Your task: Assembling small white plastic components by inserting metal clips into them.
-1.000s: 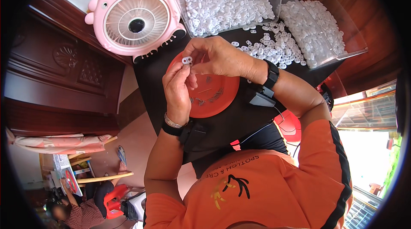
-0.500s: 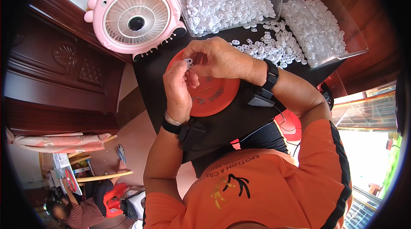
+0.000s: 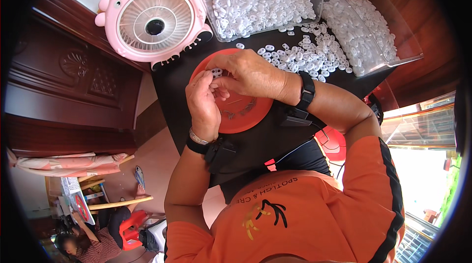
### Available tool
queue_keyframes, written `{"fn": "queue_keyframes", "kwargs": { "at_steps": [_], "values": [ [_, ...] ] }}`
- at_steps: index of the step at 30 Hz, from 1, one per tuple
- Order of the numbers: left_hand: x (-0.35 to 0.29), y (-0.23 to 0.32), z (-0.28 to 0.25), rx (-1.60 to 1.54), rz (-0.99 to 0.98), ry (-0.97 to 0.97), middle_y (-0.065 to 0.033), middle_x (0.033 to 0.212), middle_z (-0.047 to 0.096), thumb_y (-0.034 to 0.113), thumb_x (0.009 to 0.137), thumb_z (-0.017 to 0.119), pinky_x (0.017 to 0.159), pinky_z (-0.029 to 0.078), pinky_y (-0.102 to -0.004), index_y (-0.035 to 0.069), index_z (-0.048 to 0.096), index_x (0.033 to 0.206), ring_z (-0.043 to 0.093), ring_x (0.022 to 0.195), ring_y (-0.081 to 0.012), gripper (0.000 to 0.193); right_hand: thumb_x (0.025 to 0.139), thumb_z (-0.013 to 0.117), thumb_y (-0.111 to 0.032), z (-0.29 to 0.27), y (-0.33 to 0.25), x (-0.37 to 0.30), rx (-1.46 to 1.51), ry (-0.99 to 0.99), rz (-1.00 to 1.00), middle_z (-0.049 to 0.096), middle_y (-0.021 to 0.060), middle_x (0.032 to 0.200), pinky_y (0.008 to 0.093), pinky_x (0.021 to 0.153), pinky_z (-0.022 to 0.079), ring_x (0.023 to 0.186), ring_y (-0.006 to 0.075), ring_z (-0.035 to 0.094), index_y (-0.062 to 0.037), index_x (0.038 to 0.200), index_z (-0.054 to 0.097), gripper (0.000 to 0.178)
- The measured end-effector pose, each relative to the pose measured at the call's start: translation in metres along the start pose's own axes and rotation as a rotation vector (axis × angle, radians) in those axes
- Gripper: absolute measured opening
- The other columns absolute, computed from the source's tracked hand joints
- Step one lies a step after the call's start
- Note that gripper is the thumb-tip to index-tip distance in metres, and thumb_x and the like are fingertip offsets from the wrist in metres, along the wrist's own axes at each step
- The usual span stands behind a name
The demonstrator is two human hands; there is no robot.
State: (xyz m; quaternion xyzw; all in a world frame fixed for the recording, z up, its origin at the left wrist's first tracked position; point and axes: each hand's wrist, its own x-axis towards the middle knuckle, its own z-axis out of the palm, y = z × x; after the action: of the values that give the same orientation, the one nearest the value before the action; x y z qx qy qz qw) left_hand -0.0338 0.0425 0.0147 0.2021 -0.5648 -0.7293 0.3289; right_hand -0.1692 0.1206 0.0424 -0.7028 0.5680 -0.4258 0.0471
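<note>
Above a round red-orange plate, my two hands meet at their fingertips. My left hand comes up from the lower left, its fingers pinched around a small white plastic piece with dark round holes. From the right, my right hand curls over, thumb and forefinger closed on the same piece. The fingers partly cover it. Thin metal bits lie on the plate, too small to name surely.
Loose white two-hole pieces spread on the black table right of my hands. Two clear bins full of them stand behind. A pink animal-shaped fan is at the far left. Another person sits lower left.
My right hand has shifted slightly down and left. The white piece now shows its holes more plainly. A loose piece beyond my right hand has come into sight.
</note>
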Motion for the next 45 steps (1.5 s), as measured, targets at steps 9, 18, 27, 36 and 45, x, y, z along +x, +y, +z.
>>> {"fn": "queue_keyframes", "kwargs": {
  "at_steps": [9, 18, 27, 36, 45],
  "values": [
    [-0.004, 0.003, 0.007, -0.051, 0.039, 0.053, -0.0109, 0.069, 0.063, 0.02, 0.088, 0.044, 0.049, 0.042, -0.0238, -0.005, 0.061, 0.085, 0.054, 0.052, -0.0151, 0.031, 0.081, 0.064, -0.017, 0.006, 0.002, -0.001, 0.069, 0.053, -0.057, 0.063, 0.0126, 0.068, 0.0376, 0.06, 0.05, 0.067, 0.031, 0.064, -0.0008, 0.094, 0.06, 0.021],
    [-0.009, 0.006, 0.009, -0.059, 0.105, 0.008, -0.0119, 0.069, 0.064, 0.019, 0.089, 0.044, 0.052, 0.042, -0.024, -0.007, 0.061, 0.087, 0.054, 0.053, -0.0154, 0.031, 0.081, 0.068, -0.015, 0.005, 0.001, -0.004, -0.052, 0.025, -0.093, 0.065, 0.011, 0.076, 0.0337, 0.061, 0.052, 0.068, 0.0285, 0.065, -0.0033, 0.094, 0.061, 0.019],
    [-0.006, 0.007, 0.007, 0.056, 0.159, 0.043, -0.009, 0.069, 0.06, 0.021, 0.091, 0.046, 0.055, 0.04, -0.0249, -0.004, 0.057, 0.089, 0.054, 0.057, -0.0148, 0.028, 0.076, 0.072, -0.018, 0.002, 0.0, 0.001, 0.208, 0.104, 0.022, 0.064, 0.011, 0.071, 0.0349, 0.059, 0.051, 0.066, 0.0287, 0.065, -0.0043, 0.095, 0.06, 0.026],
    [-0.007, 0.011, 0.007, 0.06, 0.197, 0.063, -0.0044, 0.068, 0.054, 0.02, 0.093, 0.044, 0.054, 0.037, -0.0243, 0.001, 0.057, 0.082, 0.049, 0.056, -0.0112, 0.025, 0.074, 0.076, -0.018, -0.058, -0.007, 0.008, -0.174, 0.376, -0.148, 0.067, 0.0105, 0.084, 0.0327, 0.064, 0.052, 0.075, 0.0275, 0.066, -0.0052, 0.095, 0.065, 0.027],
    [-0.005, 0.01, 0.008, 0.064, 0.157, 0.038, -0.0031, 0.069, 0.054, 0.02, 0.093, 0.044, 0.055, 0.038, -0.0239, 0.001, 0.057, 0.083, 0.05, 0.059, -0.0108, 0.025, 0.076, 0.068, -0.008, -0.174, -0.015, -0.012, -1.012, 1.083, 0.213, 0.063, 0.0156, 0.106, 0.0331, 0.07, 0.052, 0.08, 0.0289, 0.064, -0.0014, 0.101, 0.064, 0.026]
  ]
}}
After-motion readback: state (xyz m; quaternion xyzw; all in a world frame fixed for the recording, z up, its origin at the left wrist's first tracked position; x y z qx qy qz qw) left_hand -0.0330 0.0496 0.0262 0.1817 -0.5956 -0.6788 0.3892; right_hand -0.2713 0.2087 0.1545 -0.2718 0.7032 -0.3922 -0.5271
